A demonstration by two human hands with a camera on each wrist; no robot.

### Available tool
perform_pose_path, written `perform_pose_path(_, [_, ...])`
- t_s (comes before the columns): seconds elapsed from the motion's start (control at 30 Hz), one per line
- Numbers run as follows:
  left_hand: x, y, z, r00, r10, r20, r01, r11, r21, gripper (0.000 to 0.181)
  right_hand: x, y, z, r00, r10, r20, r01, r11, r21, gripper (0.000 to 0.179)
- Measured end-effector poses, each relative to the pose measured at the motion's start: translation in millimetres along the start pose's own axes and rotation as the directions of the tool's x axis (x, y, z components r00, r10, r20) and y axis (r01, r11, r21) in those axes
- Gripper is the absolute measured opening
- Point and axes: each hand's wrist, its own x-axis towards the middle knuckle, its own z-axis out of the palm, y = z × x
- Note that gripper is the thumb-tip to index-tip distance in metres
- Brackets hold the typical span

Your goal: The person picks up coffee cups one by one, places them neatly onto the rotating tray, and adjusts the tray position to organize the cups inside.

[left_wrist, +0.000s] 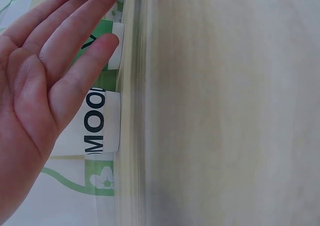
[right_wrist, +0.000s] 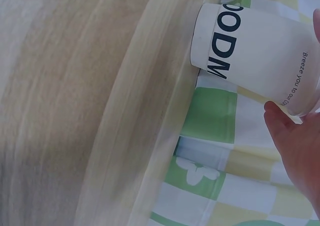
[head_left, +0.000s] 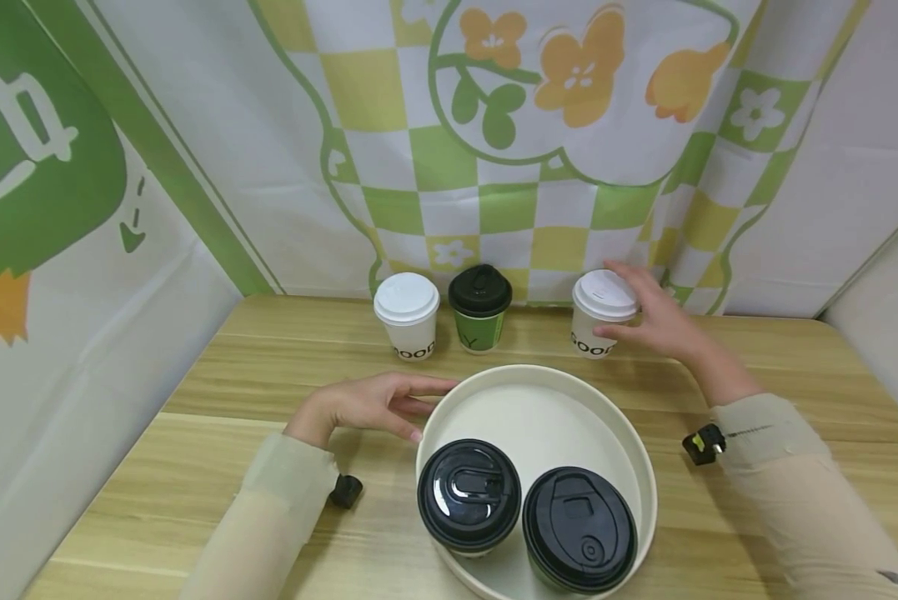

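Note:
My left hand [head_left: 377, 404] is at the left rim of a round cream tray [head_left: 647, 492], fingers extended, with the fingertips right at the rim. Its spread palm shows in the left wrist view. At the back right, my right hand [head_left: 654, 317] holds a white paper cup [head_left: 587, 329] that stands upright on the table. The thumb lies across the cup's front, under the white lid, while a finger curves behind the lid. Dark lettering runs round this cup [right_wrist: 265, 50] in the right wrist view, and the thumb [right_wrist: 280, 126] is along its side.
Two larger cups with black lids, one left [head_left: 469, 496] and one right [head_left: 579, 529], stand in the tray's near half. Behind the tray are another white-lidded cup [head_left: 411, 333] and a green cup [head_left: 480, 329] with a black lid. A patterned curtain [head_left: 509, 200] borders the wooden table's [head_left: 268, 358] back edge.

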Motion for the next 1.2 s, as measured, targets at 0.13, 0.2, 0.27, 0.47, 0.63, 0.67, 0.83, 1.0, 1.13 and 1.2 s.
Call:
perform_pose_path(0.13, [0.1,-0.2,0.2,1.0,0.002,0.001,-0.002,1.0,-0.003,0.084,1.2,0.3,1.5,1.0,0.015,-0.007,-0.015,1.0,-0.026,0.1])
perform_pose_path(0.2, [0.1,0.1,0.3,1.0,0.003,0.001,-0.003,1.0,-0.003,0.084,1.8,0.1,1.9,1.0,0.023,-0.011,-0.024,0.999,-0.033,0.099])
perform_pose_path(0.27, [0.2,0.3,0.6,1.0,0.005,0.001,-0.005,1.0,-0.003,0.083,1.9,-0.4,2.0,0.999,0.032,-0.012,-0.033,0.999,-0.037,0.098])
perform_pose_path(0.47, [0.9,-1.8,0.3,1.0,0.014,0.003,-0.014,1.0,0.003,0.083,2.5,0.4,2.6,0.999,0.036,-0.016,-0.036,0.999,-0.034,0.094])
perform_pose_path(0.63, [0.9,-3.5,-0.7,1.0,0.027,0.006,-0.027,1.0,0.01,0.083,2.5,2.2,3.1,0.999,0.04,-0.016,-0.041,0.999,-0.021,0.095])
perform_pose_path(0.67, [0.6,-3.4,-0.7,1.0,0.029,0.007,-0.029,1.0,0.01,0.083,2.2,2.2,3.0,0.999,0.044,-0.013,-0.044,0.999,-0.017,0.095])
perform_pose_path(0.83, [-0.2,-2.8,-0.7,1.0,0.022,0.004,-0.022,1.0,0.01,0.083,3.1,3.1,3.4,0.998,0.061,0.004,-0.061,0.998,0.0,0.093])
perform_pose_path(1.0, [-0.2,-3.0,-1.1,1.0,0.018,0.001,-0.018,1.0,0.011,0.083,4.0,4.4,3.7,0.996,0.092,0.019,-0.093,0.995,0.023,0.094])
perform_pose_path(1.13, [0.3,-4.3,-1.7,1.0,0.023,0.005,-0.023,1.0,0.004,0.082,3.5,6.3,3.9,0.996,0.091,0.02,-0.092,0.995,0.032,0.094])
perform_pose_path(1.2, [0.4,-4.7,-2.2,1.0,0.025,0.006,-0.025,1.0,0.001,0.082,3.0,7.0,4.1,0.997,0.082,0.013,-0.082,0.996,0.033,0.094])
